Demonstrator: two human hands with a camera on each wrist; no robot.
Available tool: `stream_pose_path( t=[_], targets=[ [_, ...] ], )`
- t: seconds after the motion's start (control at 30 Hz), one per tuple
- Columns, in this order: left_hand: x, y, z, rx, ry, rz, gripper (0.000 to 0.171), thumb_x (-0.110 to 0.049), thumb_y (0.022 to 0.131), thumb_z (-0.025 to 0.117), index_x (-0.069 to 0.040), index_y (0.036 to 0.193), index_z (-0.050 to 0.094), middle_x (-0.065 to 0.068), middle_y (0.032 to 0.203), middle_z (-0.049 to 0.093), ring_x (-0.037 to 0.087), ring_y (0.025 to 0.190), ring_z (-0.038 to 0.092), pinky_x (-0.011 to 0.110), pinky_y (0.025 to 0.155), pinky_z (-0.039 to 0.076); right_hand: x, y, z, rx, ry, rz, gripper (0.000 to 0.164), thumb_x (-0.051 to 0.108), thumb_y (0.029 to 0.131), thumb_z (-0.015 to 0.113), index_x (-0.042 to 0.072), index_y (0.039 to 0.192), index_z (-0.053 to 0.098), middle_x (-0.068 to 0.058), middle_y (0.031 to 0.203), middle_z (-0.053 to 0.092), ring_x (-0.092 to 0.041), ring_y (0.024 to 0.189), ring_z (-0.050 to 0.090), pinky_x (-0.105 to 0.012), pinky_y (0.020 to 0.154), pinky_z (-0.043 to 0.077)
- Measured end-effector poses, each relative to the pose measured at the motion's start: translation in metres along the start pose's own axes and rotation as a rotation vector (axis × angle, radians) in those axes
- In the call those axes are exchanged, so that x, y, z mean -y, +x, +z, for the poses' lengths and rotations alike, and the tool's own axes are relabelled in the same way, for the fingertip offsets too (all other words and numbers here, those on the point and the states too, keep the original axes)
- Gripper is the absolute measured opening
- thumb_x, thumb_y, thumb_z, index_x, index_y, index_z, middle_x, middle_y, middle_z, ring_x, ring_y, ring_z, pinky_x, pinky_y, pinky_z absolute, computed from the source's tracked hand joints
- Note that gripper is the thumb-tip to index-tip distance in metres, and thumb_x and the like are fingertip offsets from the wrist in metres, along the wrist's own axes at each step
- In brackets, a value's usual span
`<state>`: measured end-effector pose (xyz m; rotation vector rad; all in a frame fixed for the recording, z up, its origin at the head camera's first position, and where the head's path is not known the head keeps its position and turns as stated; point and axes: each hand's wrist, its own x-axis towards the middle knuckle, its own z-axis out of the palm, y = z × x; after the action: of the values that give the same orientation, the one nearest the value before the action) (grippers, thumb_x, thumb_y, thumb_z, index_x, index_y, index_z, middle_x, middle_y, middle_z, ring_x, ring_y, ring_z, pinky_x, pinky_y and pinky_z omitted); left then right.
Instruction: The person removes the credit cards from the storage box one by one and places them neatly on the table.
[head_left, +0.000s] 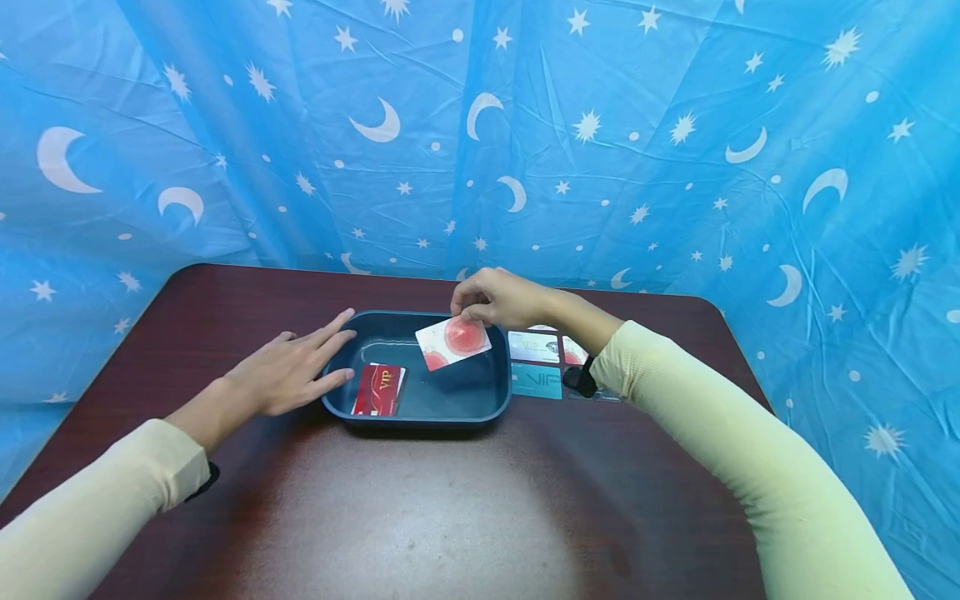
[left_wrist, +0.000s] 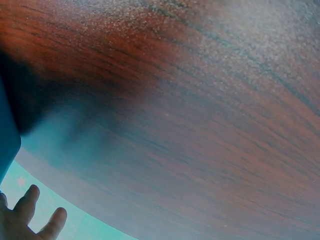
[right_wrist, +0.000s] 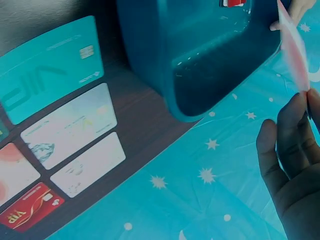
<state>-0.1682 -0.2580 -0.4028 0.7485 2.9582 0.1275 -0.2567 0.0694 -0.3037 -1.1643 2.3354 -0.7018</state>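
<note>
Between thumb and fingers, my right hand (head_left: 495, 297) pinches a white card with red circles (head_left: 457, 342) above the right part of a dark blue tray (head_left: 420, 421). In the right wrist view that same card (right_wrist: 295, 52) shows almost edge-on. My left hand (head_left: 296, 367) has its fingers spread at the tray's left rim, some reaching over it; whether they touch it I cannot tell. A red VIP card (head_left: 381, 390) lies in the tray's left part, on top of at least one paler card. Only a few fingers of the left hand (left_wrist: 37, 220) appear in the left wrist view.
Right of the tray, several cards lie in rows on the brown table (head_left: 420, 517): a teal VIP card (right_wrist: 55, 67), a white card (right_wrist: 70, 125), a paler card (right_wrist: 90, 165) and a red card (right_wrist: 32, 206). A blue curtain (head_left: 420, 167) hangs behind the table.
</note>
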Motion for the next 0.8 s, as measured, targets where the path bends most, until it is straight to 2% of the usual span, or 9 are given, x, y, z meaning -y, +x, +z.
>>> stream_pose_path(
  t=[0.13,0.27,0.47,0.67,0.8],
  targets=[
    [-0.001,0.000,-0.001,-0.001,0.006,0.003,0.074,-0.052,0.098,0.050,-0.003,0.151,0.039,0.019,0.162,0.021,0.037,0.122,0.060,0.067,0.098,0.042,-0.002,-0.013,0.000,-0.002,0.029,0.020,0.014,0.008,0.100,0.059,0.005,0.107,0.070,-0.004,0.085,0.065,-0.022,0.072,0.060,-0.031,0.068,0.053],
    [-0.001,0.000,-0.001,0.000,0.007,0.001,0.074,-0.053,0.097,0.051,-0.003,0.151,0.039,0.019,0.162,0.022,0.037,0.123,0.059,0.068,0.098,0.041,-0.004,-0.026,0.000,-0.006,0.024,0.011,0.014,0.008,0.100,0.059,0.004,0.108,0.070,-0.004,0.087,0.067,-0.024,0.072,0.060,-0.033,0.067,0.054],
    [0.000,-0.001,0.000,0.004,0.004,-0.001,0.074,-0.053,0.097,0.050,-0.004,0.151,0.039,0.019,0.162,0.022,0.037,0.125,0.057,0.069,0.098,0.040,-0.006,-0.046,0.000,-0.020,-0.019,-0.028,0.015,0.007,0.100,0.059,0.005,0.107,0.072,-0.001,0.094,0.069,-0.017,0.077,0.056,-0.029,0.068,0.049],
    [0.000,0.000,0.000,0.003,0.002,-0.001,0.075,-0.053,0.098,0.050,-0.004,0.152,0.038,0.019,0.162,0.022,0.037,0.123,0.059,0.067,0.098,0.041,-0.012,-0.066,0.001,-0.076,-0.010,-0.025,0.012,0.009,0.097,0.064,0.008,0.105,0.074,0.000,0.097,0.071,-0.016,0.081,0.058,-0.031,0.071,0.051],
    [0.000,0.000,-0.001,0.000,0.005,0.002,0.075,-0.053,0.097,0.051,-0.003,0.152,0.038,0.019,0.162,0.023,0.037,0.122,0.059,0.066,0.099,0.042,-0.022,-0.083,0.001,-0.130,0.029,0.013,0.011,0.008,0.093,0.070,0.007,0.102,0.076,-0.001,0.096,0.073,-0.018,0.078,0.060,-0.030,0.069,0.053]
  ],
)
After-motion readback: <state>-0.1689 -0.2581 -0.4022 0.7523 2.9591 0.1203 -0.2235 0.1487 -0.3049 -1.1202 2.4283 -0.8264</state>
